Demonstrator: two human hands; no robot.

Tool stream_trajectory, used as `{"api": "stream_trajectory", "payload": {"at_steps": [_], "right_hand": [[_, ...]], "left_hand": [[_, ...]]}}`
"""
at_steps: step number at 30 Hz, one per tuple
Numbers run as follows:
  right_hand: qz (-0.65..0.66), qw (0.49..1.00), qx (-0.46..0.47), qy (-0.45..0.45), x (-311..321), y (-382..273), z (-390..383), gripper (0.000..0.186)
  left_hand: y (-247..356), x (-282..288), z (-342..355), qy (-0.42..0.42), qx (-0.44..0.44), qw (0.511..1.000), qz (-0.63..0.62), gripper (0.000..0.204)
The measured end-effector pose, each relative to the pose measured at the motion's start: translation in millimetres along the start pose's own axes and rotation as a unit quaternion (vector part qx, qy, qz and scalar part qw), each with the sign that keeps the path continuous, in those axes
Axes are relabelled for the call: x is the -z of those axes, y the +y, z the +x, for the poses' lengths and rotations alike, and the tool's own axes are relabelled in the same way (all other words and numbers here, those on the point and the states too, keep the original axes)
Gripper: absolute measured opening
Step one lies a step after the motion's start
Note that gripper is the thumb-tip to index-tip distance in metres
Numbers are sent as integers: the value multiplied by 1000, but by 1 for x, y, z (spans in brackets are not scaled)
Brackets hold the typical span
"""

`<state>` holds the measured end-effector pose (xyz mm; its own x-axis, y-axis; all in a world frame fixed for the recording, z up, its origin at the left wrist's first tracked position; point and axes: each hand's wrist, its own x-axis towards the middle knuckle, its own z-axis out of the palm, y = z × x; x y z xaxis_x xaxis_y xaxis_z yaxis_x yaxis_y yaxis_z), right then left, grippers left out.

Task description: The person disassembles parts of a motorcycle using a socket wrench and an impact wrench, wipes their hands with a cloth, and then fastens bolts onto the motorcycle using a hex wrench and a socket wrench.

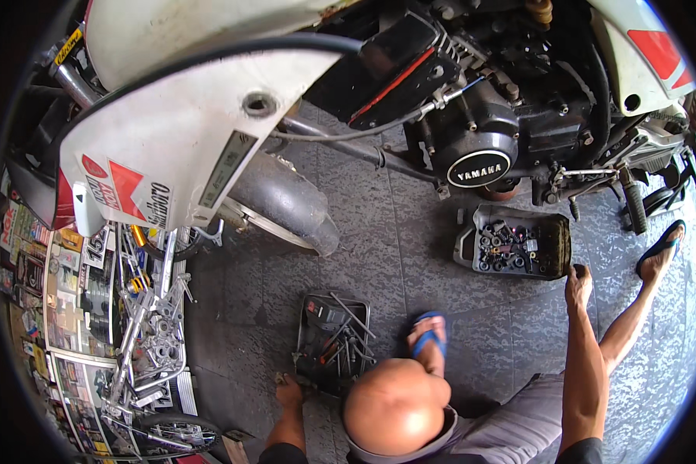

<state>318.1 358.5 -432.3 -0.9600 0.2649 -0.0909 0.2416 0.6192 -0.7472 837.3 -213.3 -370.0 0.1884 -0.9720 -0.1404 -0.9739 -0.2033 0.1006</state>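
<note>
My right hand [578, 286] is closed at the near right corner of a grey plastic tray [510, 271], which looks like a cut-open canister. Inside it lie several loose bolts, nuts and washers [510, 246]. My left hand [288, 392] is low beside a dark tool tray [297, 340], at its left side. Its fingers are drawn together around something small that I cannot make out. Wrenches and other long metal tools [352, 344] lie in the tool tray, with a dark boxy item [326, 315] at the top.
A motorcycle spans the far side, with its black engine [479, 135], white fairing [185, 116] and front tyre [286, 205] overhanging the tiled floor [394, 232]. Shiny metal parts [158, 340] and a glass display case [69, 332] stand at left. My sandalled feet [428, 336] are on the floor.
</note>
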Motion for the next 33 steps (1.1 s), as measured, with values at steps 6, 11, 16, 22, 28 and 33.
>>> {"api": "stream_trajectory", "payload": {"at_steps": [6, 11, 16, 22, 28, 33], "right_hand": [[58, 998, -2, -20, -18, 17, -23, 27], [27, 999, -24, 15, -20, 80, -64, 27], [30, 993, -5, -111, -25, 68, -58, 27], [70, 987, -36, -139, -11, 50, -48, 25], [21, 985, -33, -166, 20, 60, -49, 26], [-49, 986, 2, -158, 39, 55, -41, 24]], "left_hand": [[-15, -5, 30, 22, -87, 995, 33, 56], [53, 29, -2, -31, -28, 999, 24, 69], [49, 28, 14, -16, -28, 999, -19, 81], [40, 26, 16, 40, 19, 999, -8, 56], [30, 31, 45, 137, 62, 986, -69, 51], [56, 16, 87, 139, 13, 983, -116, 61]]}}
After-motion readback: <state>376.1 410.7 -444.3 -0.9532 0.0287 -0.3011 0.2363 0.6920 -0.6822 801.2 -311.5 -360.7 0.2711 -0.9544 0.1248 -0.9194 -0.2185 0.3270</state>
